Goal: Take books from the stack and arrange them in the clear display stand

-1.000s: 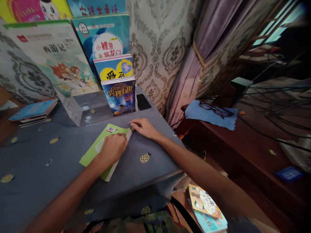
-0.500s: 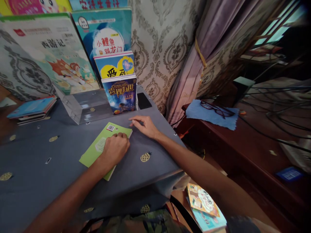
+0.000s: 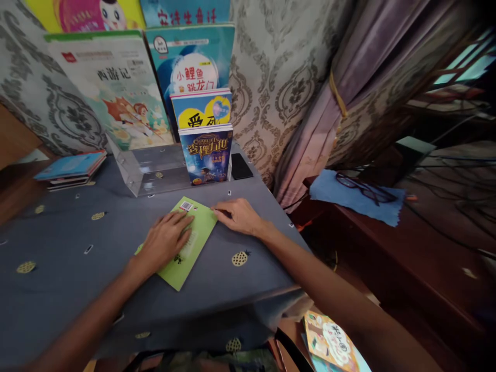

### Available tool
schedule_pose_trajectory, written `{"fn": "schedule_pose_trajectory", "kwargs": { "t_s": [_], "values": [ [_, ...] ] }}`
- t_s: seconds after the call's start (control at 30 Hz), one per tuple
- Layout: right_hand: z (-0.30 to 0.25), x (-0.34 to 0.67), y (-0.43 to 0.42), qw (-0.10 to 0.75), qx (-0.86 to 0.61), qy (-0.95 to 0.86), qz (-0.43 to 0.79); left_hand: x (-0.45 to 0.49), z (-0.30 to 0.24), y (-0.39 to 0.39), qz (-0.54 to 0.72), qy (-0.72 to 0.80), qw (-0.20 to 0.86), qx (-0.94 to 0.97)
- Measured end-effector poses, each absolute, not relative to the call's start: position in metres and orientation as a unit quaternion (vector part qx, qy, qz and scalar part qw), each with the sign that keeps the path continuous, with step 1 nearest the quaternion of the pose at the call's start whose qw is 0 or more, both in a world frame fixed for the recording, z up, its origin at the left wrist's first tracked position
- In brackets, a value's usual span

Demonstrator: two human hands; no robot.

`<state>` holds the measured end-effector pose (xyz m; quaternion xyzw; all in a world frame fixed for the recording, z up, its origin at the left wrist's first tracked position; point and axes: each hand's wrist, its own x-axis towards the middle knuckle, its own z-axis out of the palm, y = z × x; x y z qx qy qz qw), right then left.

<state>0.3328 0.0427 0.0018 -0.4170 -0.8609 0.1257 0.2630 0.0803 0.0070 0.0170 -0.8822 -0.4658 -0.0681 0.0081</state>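
A green book point(image 3: 191, 253) lies on the cloth-covered table point(image 3: 116, 274), a barcode near its far corner. Over its left part my left hand point(image 3: 165, 237) rests with outstretched fingers, palm down on the cover. My right hand point(image 3: 238, 216) is at the book's right corner, thumb and forefinger closed together on the edge there. Just beyond stands a clear acrylic book stand point(image 3: 129, 170). It carries a small dark-blue book point(image 3: 207, 155) in front, a yellow-and-blue book point(image 3: 201, 109) behind that, and larger picture books, such as a pale one point(image 3: 112, 77), further back.
A stack of books point(image 3: 73, 168) lies at the table's left. Beside the stand is a flat black object point(image 3: 241, 166). Right of the table, glasses point(image 3: 364, 188) rest on a blue cloth point(image 3: 349, 199) over dark-red furniture. More books point(image 3: 329, 338) lie low at the right.
My left hand has uncurled and slid left across the green book. The right hand has come to the book's corner, from just beside it. The whole view has shifted slightly.
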Motion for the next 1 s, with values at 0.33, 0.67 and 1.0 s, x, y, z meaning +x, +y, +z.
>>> {"fn": "schedule_pose_trajectory", "kwargs": {
  "t_s": [0.33,0.67,1.0],
  "values": [
    [0.007,0.32,0.04,0.236,-0.456,-0.848,0.132,0.072,0.011,0.006,-0.067,-0.547,0.028,-0.834],
    [-0.02,0.308,0.088,0.255,-0.433,-0.851,0.155,0.078,0.01,0.017,-0.072,-0.545,0.081,-0.832],
    [-0.034,0.31,0.085,0.272,-0.412,-0.855,0.158,0.083,0.004,0.005,-0.157,-0.316,-0.073,-0.933]
  ]
}}
